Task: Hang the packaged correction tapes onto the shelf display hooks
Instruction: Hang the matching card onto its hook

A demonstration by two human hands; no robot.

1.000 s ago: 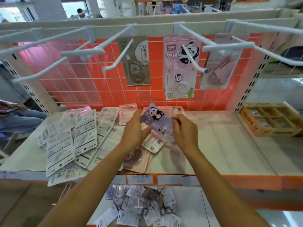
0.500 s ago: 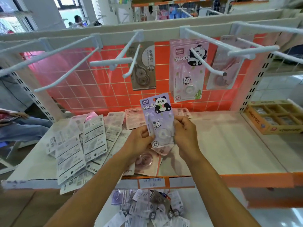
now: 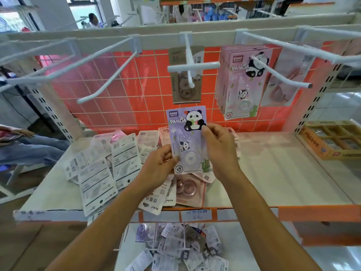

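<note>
- The left hand (image 3: pixel 158 169) pinches the lower left edge of a purple panda pack (image 3: pixel 187 137), with the thumb on the front and the fingers curled behind.
- The right hand (image 3: pixel 220 151) grips the pack's right edge. Its thumb lies on the front beside the printed panda and its fingers are wrapped behind.
- The pack is held upright between the two hands, facing the camera and lifted off the shelf (image 3: pixel 283 173). It is not on any hook.
- It is a lilac card with a small dark brand label at the top left, the word "PANDA" in pale letters and a seated cartoon panda at the top right.
- Lower down are a smaller panda, a clear blister over a round white tape wheel, green bamboo at the bottom right and a round stamp at the bottom left.
- Straight above the hands a white hook (image 3: pixel 192 66) with a crossbar juts out. A brown pack (image 3: pixel 185 90) hangs behind it, and the purple pack's top edge appears just under it.
- Up and to the right of the right hand, a stack of pink panda packs (image 3: pixel 244 83) hangs on another hook (image 3: pixel 283 77).
- To the left of the left hand lies a loose pile of packs (image 3: pixel 101 165), mostly with their printed white backs up.
- Directly under the hands a pink pack (image 3: pixel 188 190) lies face up.
- Far to the right of the right hand sits a wooden box (image 3: pixel 332 141).
</note>
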